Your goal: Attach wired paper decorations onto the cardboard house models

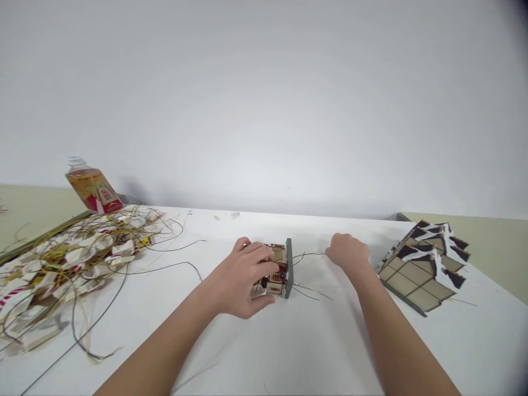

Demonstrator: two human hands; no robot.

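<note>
A small model house (275, 287) lies on its side near the middle of the white table, its grey base (289, 269) facing right. My left hand (247, 278) is wrapped over the house from the left, fingers across its front and hiding much of it. Thin wires (309, 254) come out past the base toward the right. My right hand (348, 253) is closed in a fist at the end of one wire, which runs between the base and my fingers. Two dark short wires trail on the table below it.
On the left is a heap of white pieces with tangled black and yellow wires (88, 258). Behind it leans a drink bottle (94, 190). To the right, model houses with snowy roofs (424, 269) lie tilted. A plain wall (264, 110) rises behind the table (330, 341).
</note>
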